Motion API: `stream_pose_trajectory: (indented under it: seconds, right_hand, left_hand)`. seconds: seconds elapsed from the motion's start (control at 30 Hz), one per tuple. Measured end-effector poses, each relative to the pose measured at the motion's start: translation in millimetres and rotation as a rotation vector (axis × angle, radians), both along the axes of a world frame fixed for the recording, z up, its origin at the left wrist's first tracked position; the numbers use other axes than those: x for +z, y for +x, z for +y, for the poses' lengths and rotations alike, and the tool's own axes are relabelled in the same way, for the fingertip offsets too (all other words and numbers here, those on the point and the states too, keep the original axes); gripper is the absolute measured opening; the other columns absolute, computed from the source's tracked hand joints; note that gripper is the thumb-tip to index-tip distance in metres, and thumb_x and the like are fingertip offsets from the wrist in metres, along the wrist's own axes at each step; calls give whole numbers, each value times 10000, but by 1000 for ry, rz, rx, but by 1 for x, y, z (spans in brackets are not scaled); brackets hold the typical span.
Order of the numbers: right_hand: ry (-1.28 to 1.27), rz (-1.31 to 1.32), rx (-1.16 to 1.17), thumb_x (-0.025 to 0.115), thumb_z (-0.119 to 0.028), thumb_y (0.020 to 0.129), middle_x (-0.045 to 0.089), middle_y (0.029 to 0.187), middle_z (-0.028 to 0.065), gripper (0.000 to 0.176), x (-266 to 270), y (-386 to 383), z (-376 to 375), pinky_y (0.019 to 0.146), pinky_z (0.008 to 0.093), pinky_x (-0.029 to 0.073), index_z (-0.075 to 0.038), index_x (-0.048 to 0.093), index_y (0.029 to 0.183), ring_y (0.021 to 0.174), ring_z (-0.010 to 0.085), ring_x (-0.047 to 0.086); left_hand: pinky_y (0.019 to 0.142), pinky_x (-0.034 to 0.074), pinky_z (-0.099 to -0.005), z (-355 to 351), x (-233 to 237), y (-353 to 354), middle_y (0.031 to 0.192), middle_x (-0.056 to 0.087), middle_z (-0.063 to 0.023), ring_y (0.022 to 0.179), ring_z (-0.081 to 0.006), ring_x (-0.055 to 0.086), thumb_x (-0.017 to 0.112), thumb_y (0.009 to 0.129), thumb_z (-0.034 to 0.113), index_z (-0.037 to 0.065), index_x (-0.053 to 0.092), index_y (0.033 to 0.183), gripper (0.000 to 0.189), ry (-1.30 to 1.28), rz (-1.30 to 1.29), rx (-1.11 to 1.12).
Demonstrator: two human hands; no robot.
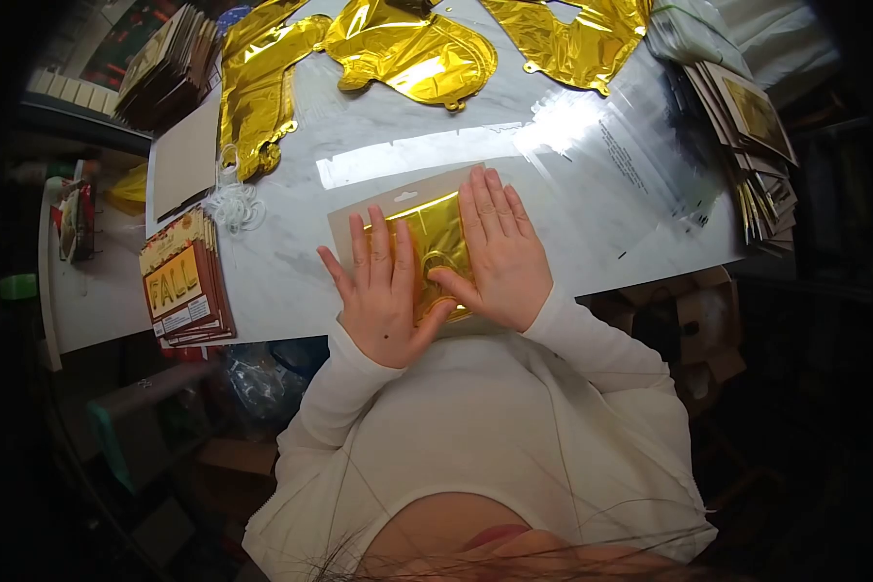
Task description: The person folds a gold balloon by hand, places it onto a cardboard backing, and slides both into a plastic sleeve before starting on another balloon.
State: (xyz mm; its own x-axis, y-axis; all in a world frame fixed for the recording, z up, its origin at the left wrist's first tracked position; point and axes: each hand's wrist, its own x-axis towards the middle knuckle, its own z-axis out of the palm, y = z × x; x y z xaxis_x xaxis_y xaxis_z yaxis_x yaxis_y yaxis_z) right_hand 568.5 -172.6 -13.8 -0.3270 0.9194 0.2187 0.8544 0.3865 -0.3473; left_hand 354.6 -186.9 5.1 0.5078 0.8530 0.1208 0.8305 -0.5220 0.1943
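Observation:
A folded gold foil balloon (435, 228) lies on a grey-beige backing card (404, 198) with a hang hole, close to the table's front edge. My left hand (383, 296) rests flat over the left part of the foil and card, fingers spread. On the right side lies my right hand (506, 254), its fingers stretched out flat and its thumb reaching across the foil. The two thumbs come close together over the lower part of the foil. My palms cover the card's lower corners.
Flat gold foil balloons (412, 53) lie along the table's (306, 262) back. At left are printed "FALL" cards (177, 281), a blank card (186, 160) and white string (235, 206). Clear plastic sleeves (640, 165) and stacked cards (752, 116) sit at right.

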Motion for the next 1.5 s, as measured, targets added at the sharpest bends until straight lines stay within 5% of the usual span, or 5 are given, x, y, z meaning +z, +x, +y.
stream_pose_trajectory:
  seconds: [0.47,0.67,0.77,0.9,1.5]
  right_hand:
    - [28,272,-54,513,-389,1083,239,1697,322,778,7,23,1,1295,542,149,105,248,1622,1602,457,205]
    - [163,45,-374,574,-168,1050,419,1645,240,486,12,71,-14,1282,551,198,19,547,1498,1574,442,300]
    - [137,338,-223,698,-47,942,697,1262,156,212,27,62,-21,1088,438,475,-46,767,1143,1260,377,613]
    - [24,460,-215,711,-54,922,653,1108,129,129,30,35,-10,930,398,499,-32,750,1043,1044,329,599]
    - [143,449,-138,657,-47,907,620,1373,136,185,3,33,32,1102,444,418,-66,759,1060,1277,354,552]
  left_hand:
    - [1185,122,-782,-14,-13,11,1694,226,-344,1576,-542,204,839,790,319,41,316,1650,1045,6,18,-40]
    - [1195,136,-765,-15,-21,9,1692,250,-331,1578,-527,219,708,851,118,52,354,1642,869,71,72,-38]
    - [1212,127,-745,-14,-22,10,1702,241,-317,1594,-509,193,748,811,115,51,348,1646,929,99,66,-30]
    - [1216,116,-743,-16,-19,12,1704,237,-315,1595,-510,189,725,808,90,51,341,1650,926,43,23,-9]
    - [1203,126,-760,-14,-9,13,1692,220,-345,1580,-536,190,888,711,312,58,316,1654,1132,-18,6,-35]
